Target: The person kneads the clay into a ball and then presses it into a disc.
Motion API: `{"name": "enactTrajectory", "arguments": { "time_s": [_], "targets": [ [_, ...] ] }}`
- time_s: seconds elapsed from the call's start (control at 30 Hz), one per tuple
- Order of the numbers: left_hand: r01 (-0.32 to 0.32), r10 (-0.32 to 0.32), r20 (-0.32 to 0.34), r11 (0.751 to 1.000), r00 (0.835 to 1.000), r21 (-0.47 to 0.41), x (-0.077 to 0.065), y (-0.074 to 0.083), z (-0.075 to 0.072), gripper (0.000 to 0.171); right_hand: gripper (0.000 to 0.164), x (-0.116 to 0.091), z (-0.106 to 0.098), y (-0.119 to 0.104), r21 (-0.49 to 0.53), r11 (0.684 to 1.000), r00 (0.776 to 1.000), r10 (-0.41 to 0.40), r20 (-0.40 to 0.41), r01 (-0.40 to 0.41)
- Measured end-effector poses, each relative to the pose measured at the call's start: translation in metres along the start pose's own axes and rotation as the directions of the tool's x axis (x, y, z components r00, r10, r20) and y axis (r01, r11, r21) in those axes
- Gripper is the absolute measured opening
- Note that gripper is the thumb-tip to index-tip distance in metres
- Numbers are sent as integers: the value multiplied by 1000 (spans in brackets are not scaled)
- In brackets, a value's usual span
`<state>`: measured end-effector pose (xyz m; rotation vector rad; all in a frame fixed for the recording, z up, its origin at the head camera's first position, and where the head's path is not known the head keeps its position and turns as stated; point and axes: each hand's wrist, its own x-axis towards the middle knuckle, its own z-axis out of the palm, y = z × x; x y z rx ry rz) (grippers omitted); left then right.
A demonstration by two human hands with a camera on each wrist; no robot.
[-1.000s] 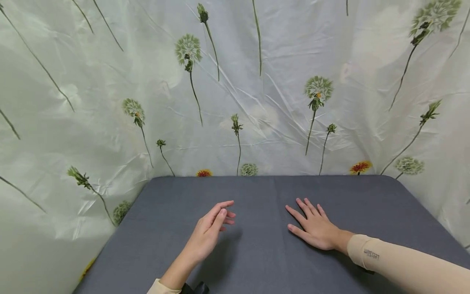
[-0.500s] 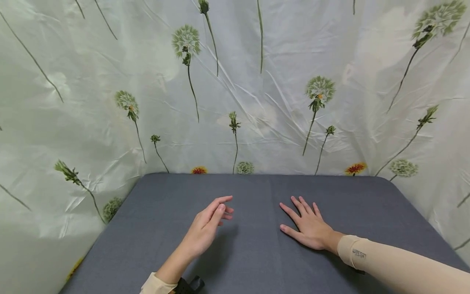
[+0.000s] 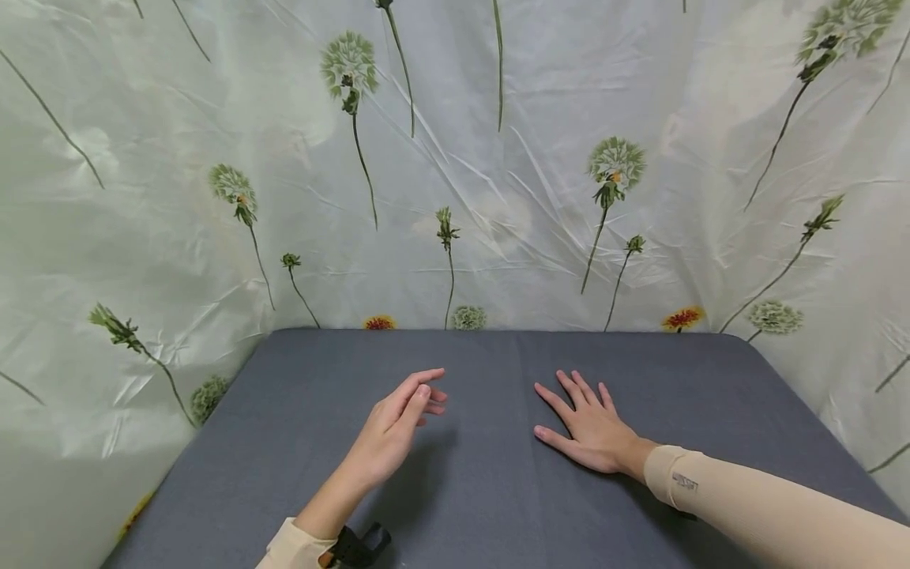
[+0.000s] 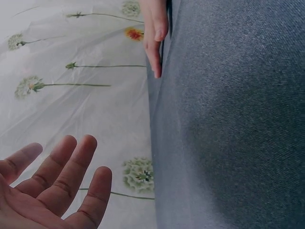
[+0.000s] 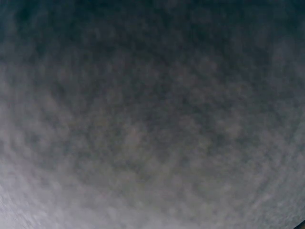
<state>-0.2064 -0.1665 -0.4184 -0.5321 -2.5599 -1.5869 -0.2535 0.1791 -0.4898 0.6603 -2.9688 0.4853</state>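
Observation:
My left hand (image 3: 393, 427) is raised over the grey cloth-covered table (image 3: 490, 506), its fingers relaxed and slightly bent with nothing in them. A shadow falls on the cloth beneath it. Palm down on the table to the right lies my right hand (image 3: 588, 431), fingers spread and straight. In the left wrist view, the fingers of the left hand (image 4: 62, 186) are loosely extended, and the right hand (image 4: 155, 33) shows at the top against the cloth. The right wrist view holds only a dark, blurred close-up of the cloth (image 5: 152, 143).
A pale, shiny curtain (image 3: 526, 174) printed with dandelions and flowers hangs behind the table and along its left and right sides. A black strap device (image 3: 359, 547) sits at the left wrist. Beige sleeves (image 3: 768, 498) cover the forearms.
The head view has shifted a little, so the table and both hands appear slightly farther left and higher. Neither hand has visibly changed its pose.

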Motion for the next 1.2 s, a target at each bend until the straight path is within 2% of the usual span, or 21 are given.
{"name": "enactTrajectory", "arguments": {
  "time_s": [0.17, 0.47, 0.63, 0.73, 0.87, 0.97, 1.03, 1.1, 1.13, 1.2],
  "targets": [
    [9, -9, -5, 1000, 1000, -1, -5, -4, -2, 37, 77, 2, 1, -2, -27, 999, 999, 24, 49, -23],
    [38, -38, -6, 999, 999, -6, -10, -12, -5, 36, 78, 7, 3, -9, 22, 1000, 996, 14, 83, -16],
    [55, -55, -17, 998, 998, 8, -11, -13, -6, 35, 78, 11, -2, -12, 82, 997, 992, 1, 125, -11],
    [42, -41, -19, 999, 999, 17, -9, -14, -8, 36, 74, 14, -8, -11, 148, 989, 990, -6, 141, -15],
    [18, -16, -39, 999, 999, 47, -6, -14, -11, 36, 71, 16, -26, -11, 254, 966, 986, 3, 169, -46],
    [-12, 18, -57, 994, 998, 106, -6, -15, -13, 38, 68, 10, -49, -14, 366, 926, 987, 36, 160, -93],
    [-42, 54, -68, 984, 996, 173, -6, -16, -15, 41, 64, -1, -69, -15, 425, 900, 992, 53, 118, -98],
    [-71, 96, -85, 964, 992, 255, -5, -17, -19, 45, 61, -17, -90, -15, 433, 897, 996, 74, 48, -88],
    [-77, 113, -101, 948, 988, 309, -5, -17, -21, 48, 61, -26, -100, -14, 413, 907, 997, 82, 10, -79],
    [-60, 131, -136, 900, 982, 431, -5, -18, -26, 54, 62, -43, -117, -10, 324, 944, 992, 101, -76, -71]
  ]
}}
